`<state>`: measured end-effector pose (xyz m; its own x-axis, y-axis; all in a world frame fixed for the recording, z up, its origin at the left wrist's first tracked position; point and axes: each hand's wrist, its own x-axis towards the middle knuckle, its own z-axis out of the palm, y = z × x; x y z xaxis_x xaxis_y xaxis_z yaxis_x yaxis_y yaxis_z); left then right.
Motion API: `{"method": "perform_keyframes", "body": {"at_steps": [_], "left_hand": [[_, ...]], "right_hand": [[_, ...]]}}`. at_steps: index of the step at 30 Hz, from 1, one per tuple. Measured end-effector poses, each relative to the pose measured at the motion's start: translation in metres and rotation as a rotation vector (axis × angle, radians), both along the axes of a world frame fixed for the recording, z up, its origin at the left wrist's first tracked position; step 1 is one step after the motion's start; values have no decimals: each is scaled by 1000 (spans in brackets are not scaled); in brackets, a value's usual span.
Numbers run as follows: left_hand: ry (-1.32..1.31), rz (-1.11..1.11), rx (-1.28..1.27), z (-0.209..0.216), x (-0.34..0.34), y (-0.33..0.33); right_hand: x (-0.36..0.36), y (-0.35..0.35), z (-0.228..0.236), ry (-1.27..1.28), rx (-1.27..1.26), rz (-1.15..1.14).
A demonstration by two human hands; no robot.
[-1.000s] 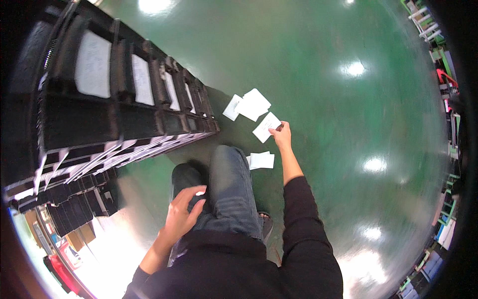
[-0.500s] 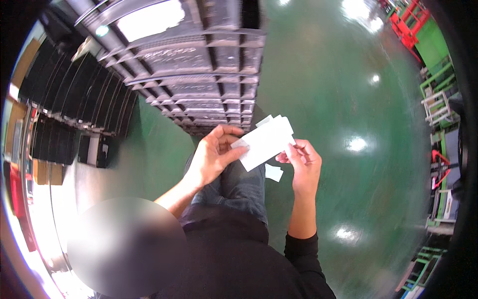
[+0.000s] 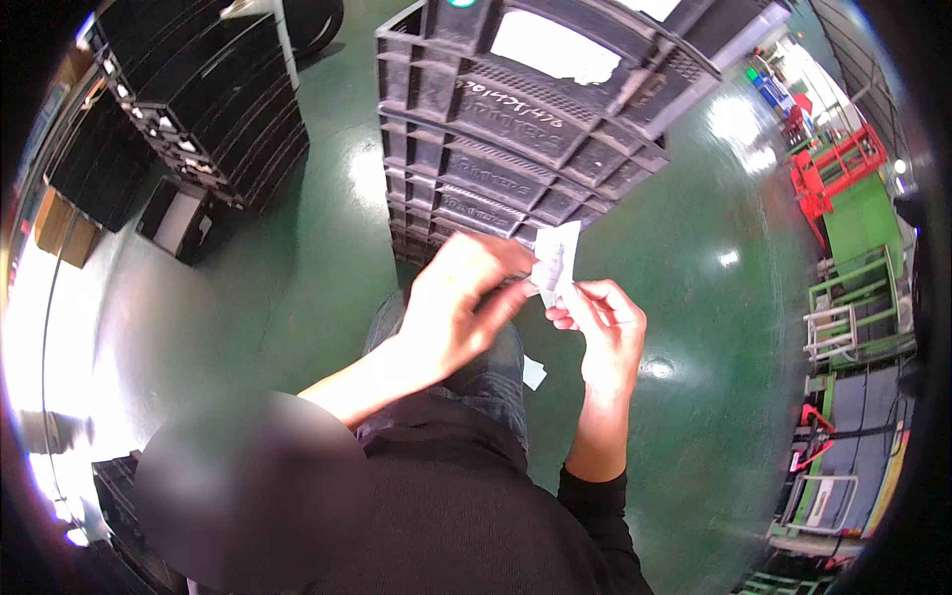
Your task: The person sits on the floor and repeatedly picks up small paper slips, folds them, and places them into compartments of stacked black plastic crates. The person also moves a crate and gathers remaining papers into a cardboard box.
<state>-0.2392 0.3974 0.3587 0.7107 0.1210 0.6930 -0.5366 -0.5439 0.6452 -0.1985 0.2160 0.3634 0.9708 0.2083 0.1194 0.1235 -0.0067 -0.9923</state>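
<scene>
My right hand (image 3: 610, 327) pinches several small white paper slips (image 3: 557, 254) between thumb and fingers, their lower ends in its grip. Faint print shows on the front slip, which stands nearly upright. From the left, my left hand (image 3: 456, 302) reaches over with curled fingers, its thumb and fingertips closed at the slips' left edge. Motion blurs that hand a little. Just beyond both hands rises a stack of black plastic crates (image 3: 516, 139), with a white label (image 3: 555, 48) on an upper one.
More white paper (image 3: 534, 373) lies beside my legs. Black crates (image 3: 213, 99) are stacked at the far left, near a cardboard box (image 3: 65, 228). Red equipment (image 3: 838, 174) and green metal frames (image 3: 853, 302) line the right side of the green floor (image 3: 694, 446).
The slips have turned from a slanted fan to nearly upright. My left hand has shifted right along them. With the view turned, the crate stack appears farther right.
</scene>
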Motion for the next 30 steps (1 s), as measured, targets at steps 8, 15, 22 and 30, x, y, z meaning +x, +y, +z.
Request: {"method": "perform_keyframes", "body": {"at_steps": [8,15,22,30], "left_hand": [[283,-218,-685,-5,-9,11],[333,-414,-1058,-14,-3,25],[360,-413,-1040,-14,-3,29],[332,-265,-794,-11,-4,36]], "right_hand": [[-6,50,21,106,16,148],[-4,67,25,-13,-96,150],[-3,73,27,-107,-121,162],[-3,79,29,-170,-180,165]]}}
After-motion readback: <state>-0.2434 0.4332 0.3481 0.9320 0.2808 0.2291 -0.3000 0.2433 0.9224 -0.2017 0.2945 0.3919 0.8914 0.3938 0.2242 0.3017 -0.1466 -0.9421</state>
